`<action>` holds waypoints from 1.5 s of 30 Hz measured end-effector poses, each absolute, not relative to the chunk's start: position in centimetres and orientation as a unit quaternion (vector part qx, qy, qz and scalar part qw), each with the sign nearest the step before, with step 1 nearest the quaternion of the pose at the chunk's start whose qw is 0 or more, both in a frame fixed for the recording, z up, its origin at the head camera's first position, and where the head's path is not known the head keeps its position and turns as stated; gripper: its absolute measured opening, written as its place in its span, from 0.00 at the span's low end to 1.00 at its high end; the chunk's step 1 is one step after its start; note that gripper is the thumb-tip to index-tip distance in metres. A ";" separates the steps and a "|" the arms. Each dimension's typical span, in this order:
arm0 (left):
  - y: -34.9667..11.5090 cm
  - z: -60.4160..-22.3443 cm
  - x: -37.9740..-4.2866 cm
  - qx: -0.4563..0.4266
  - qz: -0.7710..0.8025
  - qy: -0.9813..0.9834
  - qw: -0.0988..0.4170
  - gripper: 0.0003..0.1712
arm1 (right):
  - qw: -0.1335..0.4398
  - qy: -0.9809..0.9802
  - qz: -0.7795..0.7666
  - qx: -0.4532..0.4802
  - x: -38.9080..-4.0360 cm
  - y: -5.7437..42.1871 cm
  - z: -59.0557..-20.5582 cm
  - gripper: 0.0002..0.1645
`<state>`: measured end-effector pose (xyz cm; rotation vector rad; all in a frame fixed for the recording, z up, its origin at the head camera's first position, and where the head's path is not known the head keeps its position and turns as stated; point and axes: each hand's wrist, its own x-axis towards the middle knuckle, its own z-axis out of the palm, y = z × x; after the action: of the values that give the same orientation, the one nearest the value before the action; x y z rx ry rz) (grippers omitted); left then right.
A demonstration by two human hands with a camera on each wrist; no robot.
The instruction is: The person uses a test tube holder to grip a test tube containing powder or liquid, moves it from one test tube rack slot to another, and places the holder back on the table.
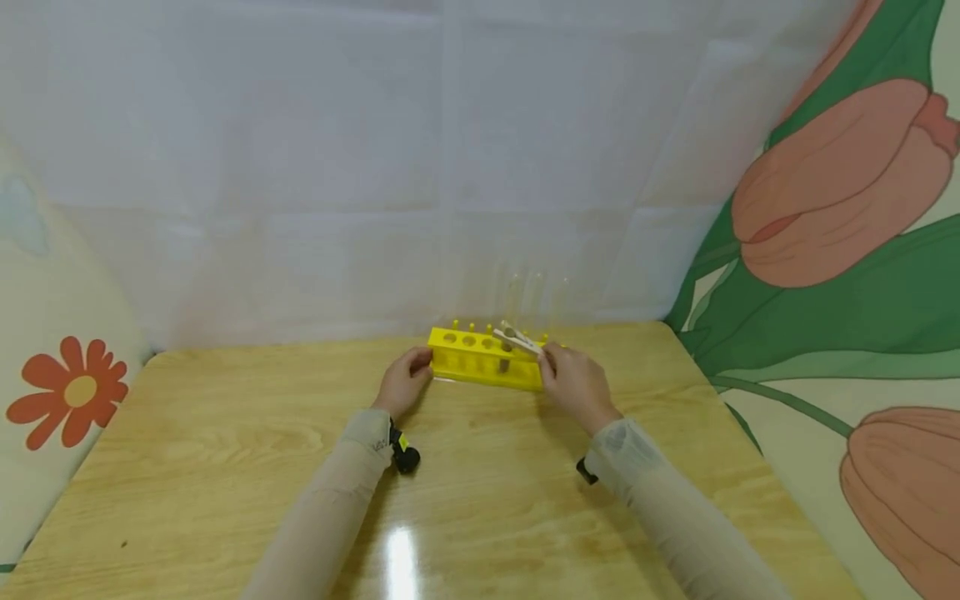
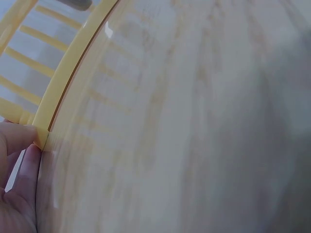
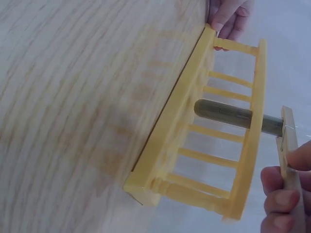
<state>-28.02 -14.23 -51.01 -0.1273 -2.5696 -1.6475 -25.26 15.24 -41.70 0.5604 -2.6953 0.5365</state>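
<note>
A yellow test tube rack (image 1: 487,367) stands on the table. At its left end my left hand (image 1: 405,383) grips the base corner, thumb and fingers on either side of it in the left wrist view. My right hand (image 1: 579,385) holds a wooden test tube holder (image 3: 290,141) by its handle. The holder's far end is clamped on the upper part of a dark-filled test tube (image 3: 223,113). This tube passes through a hole in the rack's top plate, and its rounded bottom hangs close to the lower plate; whether they touch I cannot tell.
Clear test tubes (image 1: 536,293) stand upside down along the back of the rack. The wooden table (image 1: 247,450) has a white backdrop (image 1: 337,167) right behind it. A tulip-patterned cloth (image 1: 832,183) hangs at the right.
</note>
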 end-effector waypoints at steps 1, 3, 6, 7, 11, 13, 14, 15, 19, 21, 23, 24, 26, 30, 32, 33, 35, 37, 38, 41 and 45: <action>-14.3 -51.1 -28.0 -0.041 -0.538 -0.841 0.043 0.19 | 0.172 -0.946 0.192 0.199 -25.3 15.2 -41.7 0.08; -14.4 -51.2 -28.1 -0.041 -0.537 -0.841 0.046 0.20 | 0.182 -0.941 0.199 0.204 -25.3 15.1 -41.6 0.08; -14.5 -51.3 -28.1 -0.043 -0.538 -0.840 0.050 0.19 | 0.192 -0.936 0.207 0.208 -25.4 15.1 -41.4 0.09; -14.5 -51.3 -28.2 -0.043 -0.538 -0.840 0.052 0.19 | 0.193 -0.936 0.209 0.208 -25.5 15.1 -41.3 0.10; -14.5 -51.3 -28.3 -0.048 -0.539 -0.839 0.061 0.19 | 0.193 -0.936 0.211 0.207 -25.6 15.1 -40.8 0.12; -14.6 -51.4 -28.4 -0.049 -0.539 -0.838 0.063 0.19 | 0.194 -0.935 0.210 0.209 -25.7 15.2 -40.5 0.13; -14.6 -51.4 -28.5 -0.049 -0.538 -0.839 0.063 0.19 | 0.196 -0.934 0.210 0.211 -25.7 15.2 -40.4 0.12; -14.6 -51.4 -28.5 -0.050 -0.538 -0.839 0.062 0.19 | 0.197 -0.934 0.211 0.213 -25.8 15.2 -40.2 0.12; -14.6 -51.3 -28.6 -0.048 -0.542 -0.837 0.060 0.20 | 0.209 -0.927 0.218 0.223 -25.9 15.1 -39.8 0.12; -14.7 -51.3 -28.6 -0.047 -0.541 -0.837 0.060 0.19 | 0.218 -0.923 0.222 0.227 -25.9 15.0 -39.7 0.11; -14.7 -51.3 -28.6 -0.046 -0.540 -0.838 0.060 0.19 | 0.227 -0.920 0.222 0.230 -26.0 15.0 -39.8 0.11; -14.7 -51.3 -28.6 -0.046 -0.540 -0.839 0.060 0.19 | 0.232 -0.919 0.221 0.231 -26.0 15.0 -39.9 0.11; -14.7 -51.3 -28.7 -0.046 -0.539 -0.839 0.057 0.20 | 0.243 -0.915 0.220 0.234 -26.0 14.9 -40.0 0.10; -14.7 -51.5 -28.8 -0.045 -0.542 -0.837 0.055 0.20 | 0.260 -0.910 0.218 0.239 -26.2 14.9 -40.1 0.09; -14.6 -51.5 -28.8 -0.045 -0.544 -0.836 0.056 0.20 | 0.265 -0.907 0.220 0.241 -26.2 14.9 -40.1 0.09; -14.6 -51.6 -28.8 -0.046 -0.543 -0.836 0.057 0.19 | 0.268 -0.906 0.220 0.241 -26.2 14.9 -40.0 0.09; -14.6 -51.6 -28.9 -0.047 -0.544 -0.836 0.059 0.19 | 0.271 -0.905 0.221 0.242 -26.2 14.9 -39.8 0.09; -14.6 -51.6 -28.9 -0.046 -0.544 -0.836 0.058 0.19 | 0.271 -0.905 0.221 0.243 -26.1 14.9 -39.7 0.09; -14.6 -51.6 -28.9 -0.045 -0.544 -0.836 0.057 0.19 | 0.270 -0.905 0.220 0.244 -26.1 14.9 -39.6 0.09; -14.6 -51.5 -28.8 -0.042 -0.545 -0.836 0.052 0.19 | 0.267 -0.906 0.218 0.245 -26.0 14.9 -39.4 0.09; -14.6 -51.4 -28.7 -0.045 -0.543 -0.837 0.050 0.19 | 0.267 -0.906 0.217 0.245 -25.9 14.9 -39.2 0.09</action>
<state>-28.73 -14.65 -51.39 -0.1369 -2.5487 -1.6535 -25.88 14.89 -39.23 0.6626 -2.4465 0.5864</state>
